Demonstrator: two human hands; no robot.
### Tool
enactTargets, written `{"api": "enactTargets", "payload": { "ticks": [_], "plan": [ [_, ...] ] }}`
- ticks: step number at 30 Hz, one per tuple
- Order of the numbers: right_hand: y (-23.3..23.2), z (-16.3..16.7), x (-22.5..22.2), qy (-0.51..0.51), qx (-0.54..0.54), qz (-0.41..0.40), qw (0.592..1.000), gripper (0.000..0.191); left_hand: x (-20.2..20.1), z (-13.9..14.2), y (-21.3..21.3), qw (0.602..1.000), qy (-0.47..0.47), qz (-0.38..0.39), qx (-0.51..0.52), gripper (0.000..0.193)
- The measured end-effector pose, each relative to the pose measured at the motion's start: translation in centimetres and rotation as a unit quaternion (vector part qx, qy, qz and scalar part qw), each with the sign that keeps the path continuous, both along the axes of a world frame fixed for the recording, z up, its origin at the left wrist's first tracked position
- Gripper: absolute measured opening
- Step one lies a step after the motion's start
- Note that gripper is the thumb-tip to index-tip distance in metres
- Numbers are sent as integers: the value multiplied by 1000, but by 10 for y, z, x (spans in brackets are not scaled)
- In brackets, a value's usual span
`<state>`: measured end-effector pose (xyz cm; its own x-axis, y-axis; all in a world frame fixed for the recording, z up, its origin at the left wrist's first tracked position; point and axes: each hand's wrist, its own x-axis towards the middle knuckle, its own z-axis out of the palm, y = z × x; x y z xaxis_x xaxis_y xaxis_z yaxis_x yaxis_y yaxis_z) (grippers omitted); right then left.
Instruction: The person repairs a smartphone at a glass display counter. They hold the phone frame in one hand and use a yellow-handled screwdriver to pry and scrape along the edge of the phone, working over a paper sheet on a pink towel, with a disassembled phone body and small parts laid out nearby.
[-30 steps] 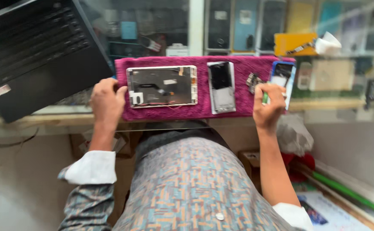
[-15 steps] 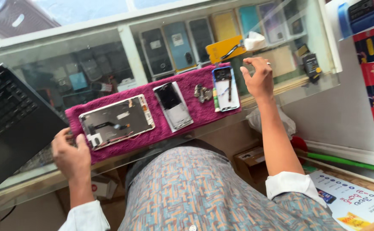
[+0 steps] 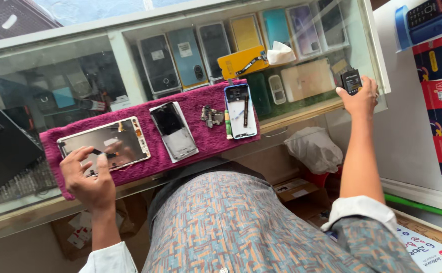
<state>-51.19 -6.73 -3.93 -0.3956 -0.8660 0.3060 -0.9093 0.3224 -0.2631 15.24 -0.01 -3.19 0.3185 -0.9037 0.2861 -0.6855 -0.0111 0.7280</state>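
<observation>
My left hand (image 3: 87,179) lay on the opened phone frame (image 3: 104,144) at the left end of the magenta towel (image 3: 201,108), fingers curled loosely, the tips pressing what looked like a thin dark tool against the metal plate; I couldn't tell how firmly it was pinched. My right hand (image 3: 360,98) reached well out to the right, over the glass counter (image 3: 130,60), closed around a small black block (image 3: 351,81), thumb and fingers on its sides. I judged that block light and rigid, best held by its edges as it was. The frame seemed thin, stiff and easily bent or scratched, so I'd have taken it by the rim, not the bare middle. A detached screen (image 3: 173,129), loose small parts (image 3: 211,116) and a blue-edged phone back (image 3: 240,111) lay further along the towel
</observation>
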Motion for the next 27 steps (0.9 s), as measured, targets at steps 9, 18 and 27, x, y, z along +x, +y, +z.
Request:
{"api": "enactTargets", "payload": {
  "ticks": [9,18,27],
  "plan": [
    [21,-20,27,-36,16,26,999,53,-62,6,-4,994,95,-41,31,17],
    [60,-35,165,-61,31,52,996,59,-79,18,-10,987,108,-105,48,13],
    [54,-28,207,-138,-19,69,988,53,-87,26,-15,978,107,-166,62,12]
  ]
}}
